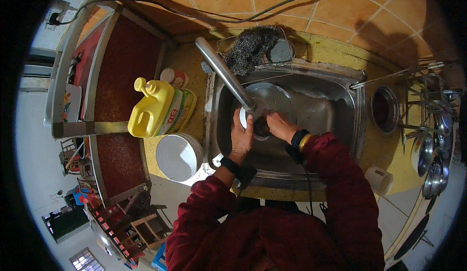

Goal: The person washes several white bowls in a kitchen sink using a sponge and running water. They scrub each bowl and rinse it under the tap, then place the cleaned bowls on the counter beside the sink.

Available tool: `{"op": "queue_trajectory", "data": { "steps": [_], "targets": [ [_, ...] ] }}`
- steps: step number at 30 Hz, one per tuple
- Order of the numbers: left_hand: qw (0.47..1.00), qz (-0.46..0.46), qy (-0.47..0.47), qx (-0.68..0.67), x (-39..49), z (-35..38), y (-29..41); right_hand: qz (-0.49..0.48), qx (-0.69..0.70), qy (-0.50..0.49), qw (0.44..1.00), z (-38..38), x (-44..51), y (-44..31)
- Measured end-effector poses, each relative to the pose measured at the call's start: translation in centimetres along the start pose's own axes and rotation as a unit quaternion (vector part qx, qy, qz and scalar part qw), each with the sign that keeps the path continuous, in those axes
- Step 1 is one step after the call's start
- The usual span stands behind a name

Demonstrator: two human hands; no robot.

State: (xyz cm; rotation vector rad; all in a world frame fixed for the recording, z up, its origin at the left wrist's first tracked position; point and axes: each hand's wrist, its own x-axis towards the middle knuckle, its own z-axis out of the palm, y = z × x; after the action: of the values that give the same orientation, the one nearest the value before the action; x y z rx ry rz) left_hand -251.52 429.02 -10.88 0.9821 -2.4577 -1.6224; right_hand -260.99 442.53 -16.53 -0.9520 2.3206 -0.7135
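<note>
In the stainless steel sink (313, 154), my left hand (240, 137) grips the rim of a white bowl (243, 117), thumb on top and fingers around its left side. My right hand (282, 127) is curled at the bowl's other side, against a dark, blurred pad (261, 125) over the bowl's middle. Its fingertips are partly hidden. The metal faucet spout (226, 74) ends just above the bowl. Behind it, a pale round basin or lid (268, 88) lies in the sink.
A wire rack (292, 57) holding steel wool (251, 48) stands behind the sink. Left are a yellow jug (157, 106) and a white bucket (178, 158). A white cup (378, 180), a round metal-rimmed container (385, 109) and a rack of metal bowls (423, 154) stand right.
</note>
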Motion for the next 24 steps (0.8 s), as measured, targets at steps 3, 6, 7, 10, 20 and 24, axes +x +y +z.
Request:
{"op": "queue_trajectory", "data": {
  "steps": [3,6,7,10,20,24],
  "targets": [
    [0.997,0.054,0.048,0.013,-0.2,0.1,0.1,0.121,0.029,0.053,0.991,0.6,-0.2,0.8],
    [0.994,0.081,0.074,0.016,-0.1,0.2,-0.1,0.196,0.105,0.038,0.974,0.9,-0.1,1.3],
    [0.995,0.075,0.072,0.005,0.0,0.2,-0.1,0.226,0.155,-0.012,0.962,1.1,-0.3,1.2],
    [0.995,0.068,0.061,-0.036,0.4,0.1,0.1,0.189,0.500,-0.084,0.841,1.5,-1.8,0.0],
    [0.987,0.163,-0.007,-0.001,1.5,-1.9,1.7,0.342,0.450,-0.120,0.816,-0.2,0.6,-1.3],
    [0.976,0.125,-0.153,0.095,2.6,-2.7,1.5,0.082,0.156,0.090,0.980,-1.9,2.6,1.7]
  ]
}}
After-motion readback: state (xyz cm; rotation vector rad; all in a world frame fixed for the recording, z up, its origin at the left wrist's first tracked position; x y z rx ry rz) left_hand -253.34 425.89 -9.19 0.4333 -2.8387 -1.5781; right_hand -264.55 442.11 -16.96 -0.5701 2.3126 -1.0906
